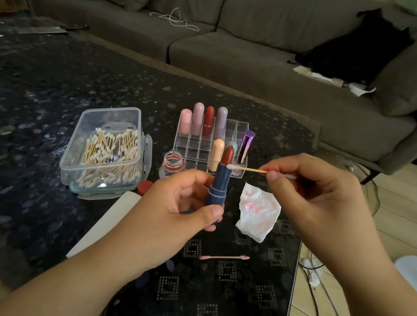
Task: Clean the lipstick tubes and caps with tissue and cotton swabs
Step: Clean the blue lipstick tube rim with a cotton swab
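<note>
The left hand is curled round a navy lipstick tube, held upright above the dark patterned worktop, thumb pressed on its lower part. The right hand pinches a wooden cotton swab between thumb and fingers, the white tip touching the tube's rim just below the brick-red bullet, which is twisted up and bare of any cap.

Just under the right hand lies a crumpled tissue smeared pink. Nearer the worktop's front edge a used swab lies flat, both ends stained pink. Behind the tube stands a clear acrylic organiser with several capped lipsticks upright in its cells; a small open jar sits beside it, partly hidden by the left hand's fingers. Further left, an open clear plastic box holds a heap of swabs, a red cap just by its corner. A grey sofa runs behind.
</note>
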The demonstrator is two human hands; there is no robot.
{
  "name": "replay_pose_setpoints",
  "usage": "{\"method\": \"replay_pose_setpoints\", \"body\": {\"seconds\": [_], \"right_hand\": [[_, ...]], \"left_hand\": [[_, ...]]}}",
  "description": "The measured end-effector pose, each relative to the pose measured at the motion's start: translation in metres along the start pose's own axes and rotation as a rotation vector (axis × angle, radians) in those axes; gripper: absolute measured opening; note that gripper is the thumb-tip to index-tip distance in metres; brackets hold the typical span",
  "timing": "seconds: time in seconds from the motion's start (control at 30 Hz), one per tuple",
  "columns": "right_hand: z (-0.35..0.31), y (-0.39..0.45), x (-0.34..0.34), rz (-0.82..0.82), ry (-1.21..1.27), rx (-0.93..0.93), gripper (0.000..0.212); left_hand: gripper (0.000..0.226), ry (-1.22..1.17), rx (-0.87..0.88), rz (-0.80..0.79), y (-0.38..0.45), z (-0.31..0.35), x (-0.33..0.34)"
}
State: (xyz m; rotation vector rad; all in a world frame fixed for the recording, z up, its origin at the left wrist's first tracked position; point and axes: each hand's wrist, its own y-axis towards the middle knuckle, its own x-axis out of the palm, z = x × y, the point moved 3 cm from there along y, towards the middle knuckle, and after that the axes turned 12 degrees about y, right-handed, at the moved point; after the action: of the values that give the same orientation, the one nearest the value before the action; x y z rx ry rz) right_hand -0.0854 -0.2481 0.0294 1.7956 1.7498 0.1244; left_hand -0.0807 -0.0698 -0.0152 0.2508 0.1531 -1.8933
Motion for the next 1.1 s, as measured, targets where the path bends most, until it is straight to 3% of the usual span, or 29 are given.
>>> {"method": "replay_pose_setpoints", "body": {"seconds": [0.87, 1.0, 1.1], "right_hand": [[-0.0039, 0.0036, -0.0019, 0.022, 0.131, 0.026, 0.012], [-0.0031, 0.0045, -0.0037, 0.031, 0.124, 0.037, 0.012], [-0.0023, 0.0048, -0.0064, 0.055, 0.146, 0.048, 0.012]], "left_hand": [[0.041, -0.186, 0.016, -0.052, -0.0035, -0.0031, 0.0063], [0.029, -0.23, 0.022, -0.058, -0.0024, -0.0029, 0.0072], [0.035, -0.27, 0.022, -0.074, -0.0028, -0.0034, 0.0076]]}}
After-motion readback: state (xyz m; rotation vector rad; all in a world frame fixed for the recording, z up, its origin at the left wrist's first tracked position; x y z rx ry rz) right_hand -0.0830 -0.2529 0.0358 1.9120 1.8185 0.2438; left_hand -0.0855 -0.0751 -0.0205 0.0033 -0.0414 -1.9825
